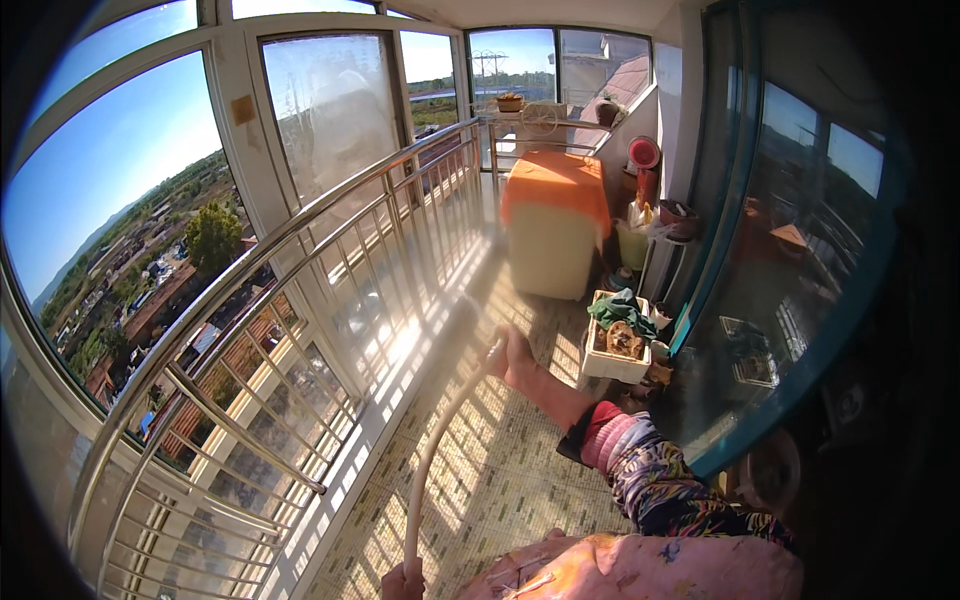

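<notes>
A pale hose (430, 465) runs up from the lower edge in a gentle curve. My right hand (515, 362), at the end of a patterned sleeve, is closed round its front end. A whitish spray of water (455, 318) fans out from there toward the railing and the lower windows. At the bottom edge my left hand (404, 580) grips the same hose further back; only part of that hand shows. Streaks of water run down the fogged window pane (335, 110) beyond the metal railing (300, 222).
An orange-topped, cream-sided covered block (550, 240) stands at the far end. Along the right are a white foam box (614, 362) with green cloth and brown stuff, pots, and a red round-topped object (643, 153). A teal-framed glass door (790, 270) borders the patterned tile floor (480, 500).
</notes>
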`<state>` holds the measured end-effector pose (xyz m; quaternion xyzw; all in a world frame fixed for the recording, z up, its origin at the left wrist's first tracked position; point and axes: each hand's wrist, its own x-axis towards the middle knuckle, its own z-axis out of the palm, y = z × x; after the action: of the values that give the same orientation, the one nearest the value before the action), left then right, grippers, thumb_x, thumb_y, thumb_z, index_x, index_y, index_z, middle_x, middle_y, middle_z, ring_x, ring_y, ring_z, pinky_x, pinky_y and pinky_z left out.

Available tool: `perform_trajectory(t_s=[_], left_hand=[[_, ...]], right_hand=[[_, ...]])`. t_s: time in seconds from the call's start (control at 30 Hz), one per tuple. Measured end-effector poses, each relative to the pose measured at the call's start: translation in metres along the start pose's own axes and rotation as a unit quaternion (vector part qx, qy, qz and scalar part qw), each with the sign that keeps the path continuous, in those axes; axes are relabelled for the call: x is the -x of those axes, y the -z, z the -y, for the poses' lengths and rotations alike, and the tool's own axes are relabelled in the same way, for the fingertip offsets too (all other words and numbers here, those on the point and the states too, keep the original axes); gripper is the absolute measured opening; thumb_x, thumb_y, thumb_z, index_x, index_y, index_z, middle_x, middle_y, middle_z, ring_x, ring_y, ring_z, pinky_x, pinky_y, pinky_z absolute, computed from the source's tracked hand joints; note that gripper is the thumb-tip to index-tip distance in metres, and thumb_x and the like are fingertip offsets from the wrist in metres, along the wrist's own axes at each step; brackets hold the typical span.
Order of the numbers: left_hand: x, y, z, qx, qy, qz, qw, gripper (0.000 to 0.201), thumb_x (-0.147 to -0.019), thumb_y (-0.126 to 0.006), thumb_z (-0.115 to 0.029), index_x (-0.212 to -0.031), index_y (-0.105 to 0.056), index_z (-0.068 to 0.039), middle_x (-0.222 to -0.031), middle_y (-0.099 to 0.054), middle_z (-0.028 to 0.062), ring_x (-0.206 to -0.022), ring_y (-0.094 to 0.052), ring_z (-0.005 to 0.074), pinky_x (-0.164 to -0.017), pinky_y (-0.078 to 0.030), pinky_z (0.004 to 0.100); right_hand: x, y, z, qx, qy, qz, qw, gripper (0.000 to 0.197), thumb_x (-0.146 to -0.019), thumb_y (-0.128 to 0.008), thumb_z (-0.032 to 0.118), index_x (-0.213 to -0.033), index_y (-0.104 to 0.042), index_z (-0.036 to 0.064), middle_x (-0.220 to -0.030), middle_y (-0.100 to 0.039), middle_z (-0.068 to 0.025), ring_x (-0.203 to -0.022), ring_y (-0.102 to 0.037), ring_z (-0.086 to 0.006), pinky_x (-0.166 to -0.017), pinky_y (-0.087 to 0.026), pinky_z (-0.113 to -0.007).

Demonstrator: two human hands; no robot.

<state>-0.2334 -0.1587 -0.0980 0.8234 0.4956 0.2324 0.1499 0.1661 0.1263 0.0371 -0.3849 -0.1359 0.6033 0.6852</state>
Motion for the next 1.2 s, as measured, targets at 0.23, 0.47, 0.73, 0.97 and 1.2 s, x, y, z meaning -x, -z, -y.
perform_trajectory(t_s=[0.23, 0.47, 0.73, 0.97, 1.2], left_hand=[[-0.012, 0.023, -0.017, 0.058, 0.082, 0.111, 0.989, 0.036, -0.090, -0.049, -0.006, -0.125, -0.054, -0.004, -0.089, -0.057, 0.0231, -0.081, -0.055, 0.0391, -0.069, -0.044, 0.0496], [-0.025, 0.045, -0.047, 0.083, -0.004, -0.013, 0.996, 0.032, -0.092, -0.050, -0.011, -0.124, -0.055, -0.006, -0.096, -0.057, 0.0229, -0.090, -0.054, 0.0407, -0.074, -0.045, 0.0490], [-0.065, 0.107, -0.100, 0.457, 0.249, 0.096, 0.849, 0.036, -0.097, -0.057, -0.033, -0.077, -0.060, -0.003, -0.059, -0.049, -0.0044, -0.053, -0.042, 0.0060, -0.049, -0.034, 0.0264], [-0.049, 0.108, -0.089, 0.432, 0.268, 0.120, 0.853, 0.040, -0.099, -0.053, -0.036, -0.072, -0.056, -0.006, -0.055, -0.046, -0.0038, -0.043, -0.039, 0.0054, -0.039, -0.030, 0.0246], [-0.071, 0.075, -0.077, 0.530, 0.283, 0.191, 0.776, 0.031, -0.100, -0.053, -0.034, -0.085, -0.057, -0.007, -0.058, -0.044, -0.0038, -0.041, -0.036, 0.0055, -0.037, -0.029, 0.0228]], right_hand=[[0.008, -0.019, 0.019, 0.055, 0.083, -0.037, 0.994, 0.039, -0.092, -0.048, 0.051, -0.077, -0.039, 0.0163, -0.057, -0.042, 0.0026, -0.046, -0.047, -0.0135, -0.053, -0.054, -0.044], [0.034, -0.066, 0.065, -0.057, 0.198, 0.093, 0.974, 0.041, -0.093, -0.058, 0.053, -0.082, -0.041, 0.0173, -0.061, -0.039, 0.0025, -0.047, -0.042, -0.0116, -0.043, -0.040, -0.031], [0.099, -0.155, 0.140, -0.019, 0.334, 0.102, 0.937, 0.038, -0.092, -0.055, 0.048, -0.085, -0.041, 0.0137, -0.064, -0.037, 0.0008, -0.047, -0.038, -0.0106, -0.041, -0.030, -0.026], [0.086, -0.125, 0.090, -0.040, 0.239, 0.022, 0.970, 0.033, -0.096, -0.050, 0.046, -0.088, -0.041, 0.0150, -0.063, -0.038, -0.0002, -0.049, -0.040, -0.0121, -0.043, -0.035, -0.028], [0.084, -0.060, 0.026, -0.046, 0.193, 0.108, 0.974, 0.031, -0.096, -0.052, 0.041, -0.081, -0.041, 0.0174, -0.065, -0.040, -0.0002, -0.052, -0.041, -0.0129, -0.045, -0.035, -0.030]])
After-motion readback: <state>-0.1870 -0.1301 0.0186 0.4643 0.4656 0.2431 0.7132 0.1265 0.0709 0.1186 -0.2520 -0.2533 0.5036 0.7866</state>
